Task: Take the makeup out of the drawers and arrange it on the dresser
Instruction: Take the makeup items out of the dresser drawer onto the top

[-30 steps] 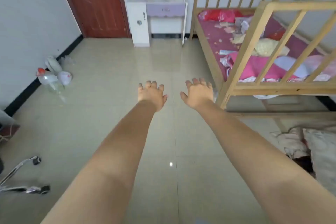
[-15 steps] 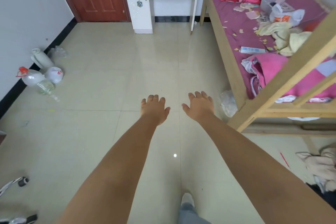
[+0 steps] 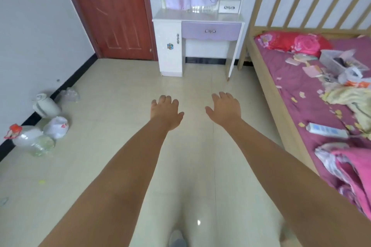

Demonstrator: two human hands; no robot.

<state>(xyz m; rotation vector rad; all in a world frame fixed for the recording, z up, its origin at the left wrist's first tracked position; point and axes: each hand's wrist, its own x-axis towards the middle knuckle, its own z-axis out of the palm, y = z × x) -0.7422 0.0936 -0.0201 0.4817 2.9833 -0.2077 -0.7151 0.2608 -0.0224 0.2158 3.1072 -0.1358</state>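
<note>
A white dresser (image 3: 197, 17) stands against the far wall between the door and the bed. Its purple drawer (image 3: 210, 31) is closed, and so are the white cabinet door (image 3: 170, 46) on its left and a small white drawer (image 3: 228, 7) on top at the right. A pink cloth covers the mirror above. No makeup is visible. My left hand (image 3: 165, 113) and my right hand (image 3: 225, 109) are stretched out in front of me over the floor, palms down, fingers relaxed, holding nothing, well short of the dresser.
A wooden bed (image 3: 267, 78) with a purple sheet and scattered clutter fills the right side. A red-brown door (image 3: 108, 12) is closed at the left of the dresser. Plastic bottles and bags (image 3: 42, 126) lie along the left wall. Cream floor tiles (image 3: 120, 94) lead to the dresser.
The view has moved closer to the dresser and tilted up, showing its top and the covered mirror. The bed now lies nearer on the right. My hands stay outstretched and have spread slightly apart.
</note>
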